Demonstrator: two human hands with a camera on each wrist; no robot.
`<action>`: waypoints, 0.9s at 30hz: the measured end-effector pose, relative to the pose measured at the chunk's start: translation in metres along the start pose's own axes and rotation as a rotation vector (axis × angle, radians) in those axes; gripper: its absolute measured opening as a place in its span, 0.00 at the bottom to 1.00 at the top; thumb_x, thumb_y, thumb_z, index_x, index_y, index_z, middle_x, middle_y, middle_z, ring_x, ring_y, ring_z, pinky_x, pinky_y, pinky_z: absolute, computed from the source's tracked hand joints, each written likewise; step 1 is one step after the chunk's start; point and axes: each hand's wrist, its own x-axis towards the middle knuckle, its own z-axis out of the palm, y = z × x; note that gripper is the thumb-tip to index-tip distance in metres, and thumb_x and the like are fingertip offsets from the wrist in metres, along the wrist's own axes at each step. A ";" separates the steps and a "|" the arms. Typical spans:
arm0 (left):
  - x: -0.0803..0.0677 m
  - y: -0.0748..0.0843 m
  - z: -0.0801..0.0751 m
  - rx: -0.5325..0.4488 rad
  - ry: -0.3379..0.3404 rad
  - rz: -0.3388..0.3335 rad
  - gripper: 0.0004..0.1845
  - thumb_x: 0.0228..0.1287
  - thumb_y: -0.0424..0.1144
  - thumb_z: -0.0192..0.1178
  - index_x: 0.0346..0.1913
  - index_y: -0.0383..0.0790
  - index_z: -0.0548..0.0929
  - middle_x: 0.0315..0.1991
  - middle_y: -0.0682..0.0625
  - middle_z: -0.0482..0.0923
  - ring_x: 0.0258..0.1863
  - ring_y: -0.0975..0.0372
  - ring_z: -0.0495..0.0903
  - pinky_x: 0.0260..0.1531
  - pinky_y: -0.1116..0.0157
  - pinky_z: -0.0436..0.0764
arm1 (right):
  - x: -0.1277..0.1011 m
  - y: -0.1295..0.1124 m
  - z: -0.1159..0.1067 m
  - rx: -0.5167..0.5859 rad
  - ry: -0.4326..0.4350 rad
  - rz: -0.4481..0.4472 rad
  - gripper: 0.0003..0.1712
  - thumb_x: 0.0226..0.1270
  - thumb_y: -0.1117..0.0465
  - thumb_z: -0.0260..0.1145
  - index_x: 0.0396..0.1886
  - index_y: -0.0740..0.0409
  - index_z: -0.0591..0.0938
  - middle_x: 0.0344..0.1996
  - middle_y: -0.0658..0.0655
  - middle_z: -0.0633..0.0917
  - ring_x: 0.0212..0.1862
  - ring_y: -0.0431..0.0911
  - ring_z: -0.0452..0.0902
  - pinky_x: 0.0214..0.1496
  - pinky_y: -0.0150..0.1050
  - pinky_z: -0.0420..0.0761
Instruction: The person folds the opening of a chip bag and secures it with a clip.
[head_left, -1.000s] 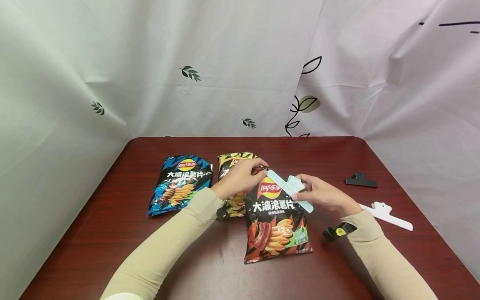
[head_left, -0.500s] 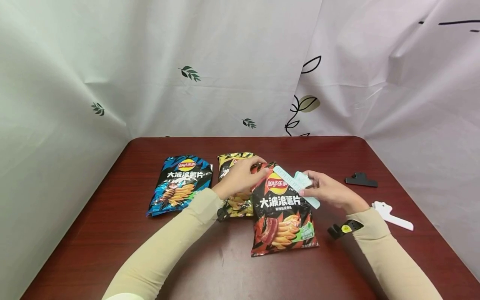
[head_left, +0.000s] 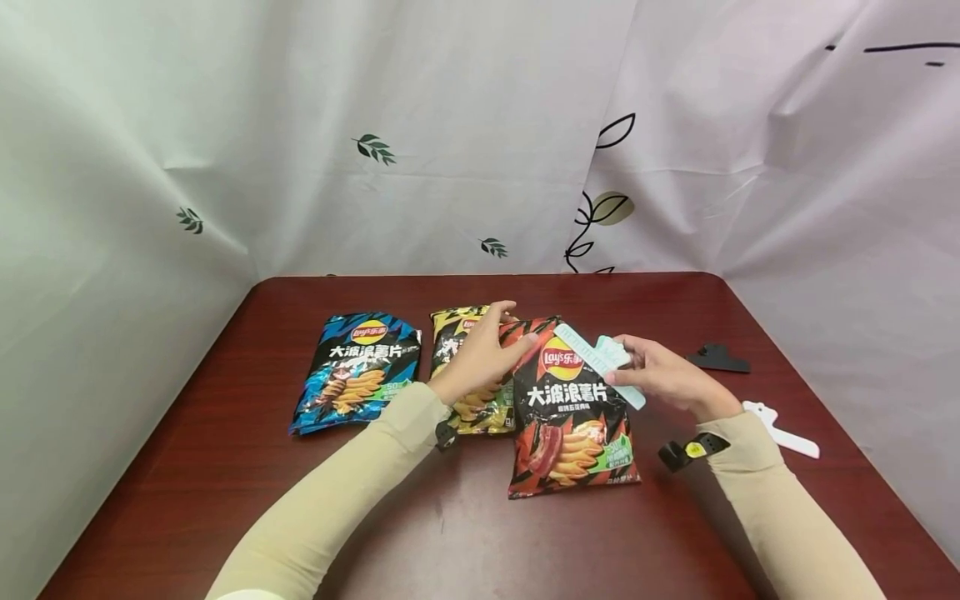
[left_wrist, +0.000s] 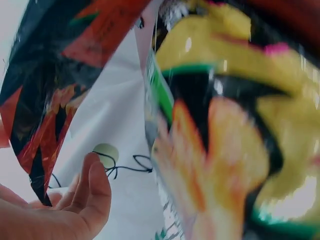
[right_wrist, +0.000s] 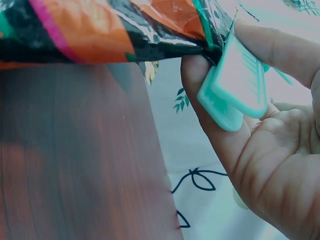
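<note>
Mint-green plastic is what I see pinched in my right hand (head_left: 663, 377): a long bag clip (head_left: 596, 360), held between thumb and fingers at its handle end. In the right wrist view the clip (right_wrist: 235, 82) sits clamped between a fingertip (right_wrist: 270, 45) above and another finger below, right against the top edge of the red chip bag (right_wrist: 125, 25). From the head camera the clip lies slantwise across the upper right corner of that red bag (head_left: 570, 417), running from about 10 o'clock to 4 o'clock.

My left hand (head_left: 480, 354) grips the red bag's upper left corner, fingers curled over the crimped top. The left wrist view shows the hand (left_wrist: 60, 205) low in the frame with the bag's red-and-black foil (left_wrist: 50, 95) just above it; the rest there is blurred.

Near the middle of the dark red wooden table (head_left: 225, 467) the red bag lies face up. Partly under my left hand, at the red bag's 9 o'clock and touching it, lies a yellow chip bag (head_left: 461, 367). Further out at 9 o'clock sits a blue chip bag (head_left: 356, 371), flat and apart from my hands.

Off at 3 o'clock from my right hand lie two more clips: a black clip (head_left: 718, 358) further back and a white clip (head_left: 780, 429) nearer my sleeve. A leaf-printed curtain (head_left: 450, 142) hangs behind the table.
</note>
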 end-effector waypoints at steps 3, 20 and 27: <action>0.001 -0.003 0.004 -0.051 0.005 -0.039 0.44 0.65 0.59 0.56 0.76 0.47 0.48 0.71 0.41 0.60 0.69 0.52 0.63 0.63 0.47 0.68 | 0.001 0.001 -0.002 0.002 0.011 0.001 0.24 0.67 0.68 0.62 0.57 0.68 0.63 0.39 0.52 0.85 0.40 0.43 0.84 0.40 0.42 0.84; -0.001 -0.008 0.021 -0.236 -0.078 -0.147 0.52 0.62 0.67 0.53 0.77 0.47 0.38 0.68 0.39 0.64 0.31 0.61 0.84 0.43 0.55 0.79 | -0.002 0.005 -0.015 0.006 0.078 0.064 0.32 0.67 0.66 0.62 0.64 0.70 0.58 0.37 0.52 0.85 0.40 0.43 0.84 0.42 0.41 0.84; -0.003 -0.007 0.029 -0.275 -0.117 -0.172 0.51 0.65 0.63 0.53 0.77 0.42 0.37 0.68 0.36 0.63 0.31 0.58 0.86 0.45 0.57 0.81 | -0.003 0.004 -0.019 0.012 0.082 0.080 0.36 0.67 0.66 0.62 0.68 0.71 0.54 0.38 0.52 0.85 0.41 0.43 0.84 0.43 0.42 0.84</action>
